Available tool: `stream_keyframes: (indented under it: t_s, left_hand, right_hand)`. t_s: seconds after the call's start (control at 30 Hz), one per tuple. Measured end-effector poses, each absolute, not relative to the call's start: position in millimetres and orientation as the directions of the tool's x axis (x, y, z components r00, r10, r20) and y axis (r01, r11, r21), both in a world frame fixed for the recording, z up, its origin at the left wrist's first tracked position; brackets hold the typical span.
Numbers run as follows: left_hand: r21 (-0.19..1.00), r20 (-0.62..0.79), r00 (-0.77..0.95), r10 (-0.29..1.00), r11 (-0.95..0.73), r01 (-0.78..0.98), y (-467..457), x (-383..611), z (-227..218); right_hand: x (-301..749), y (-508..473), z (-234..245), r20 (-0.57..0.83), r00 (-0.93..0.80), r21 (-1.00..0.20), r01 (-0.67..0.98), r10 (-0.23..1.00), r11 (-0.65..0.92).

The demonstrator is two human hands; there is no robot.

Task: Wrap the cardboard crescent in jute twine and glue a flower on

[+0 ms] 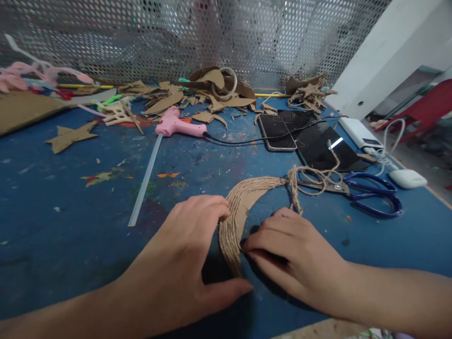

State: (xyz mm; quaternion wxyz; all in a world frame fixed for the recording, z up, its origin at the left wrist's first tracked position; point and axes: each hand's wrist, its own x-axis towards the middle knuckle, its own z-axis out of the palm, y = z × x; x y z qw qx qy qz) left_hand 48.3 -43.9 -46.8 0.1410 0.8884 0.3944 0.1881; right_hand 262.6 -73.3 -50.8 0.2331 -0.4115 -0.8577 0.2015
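Observation:
A cardboard crescent (247, 204) lies on the blue table, its outer part covered with rows of jute twine (230, 230). My left hand (187, 245) holds the crescent from the left, fingertips against its outer edge and thumb stretched by the lower tip. At the inner edge, my right hand (287, 254) pinches the twine between thumb and forefinger; the fingers partly hide it. Loose twine (310, 176) curls beyond my right hand and across the blades of blue-handled scissors (374, 190).
A pink glue gun (180, 126) with a long glue stick (145, 181) lies ahead, its black cable running right. Nearby are a phone (277, 132), a dark glossy panel (328, 148), a white power bank (359, 133) and a white earbud case (407, 179). Cardboard scraps (165, 101) line the back.

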Motion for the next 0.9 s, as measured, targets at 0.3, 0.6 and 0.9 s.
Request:
stream_keyframes:
  t_s: [0.3, 0.6, 0.9]
  left_hand:
    - [0.407, 0.245, 0.566, 0.787, -0.614, 0.677, -48.3, 53.5, -49.8]
    - [0.457, 0.207, 0.542, 0.814, -0.571, 0.682, -45.8, 53.8, -49.0]
    - [0.466, 0.147, 0.538, 0.83, -0.538, 0.703, -40.5, 53.3, -44.3]
  right_hand:
    - [254.4, -63.0, -47.5, 0.223, -0.541, -0.548, 0.618, 0.811, 0.563]
    - [249.1, -62.1, -46.1, 0.318, -0.499, -0.441, 0.675, 0.806, 0.592]
    - [268.3, -3.9, -15.7, 0.28, -0.777, -0.407, 0.435, 0.563, 0.803]
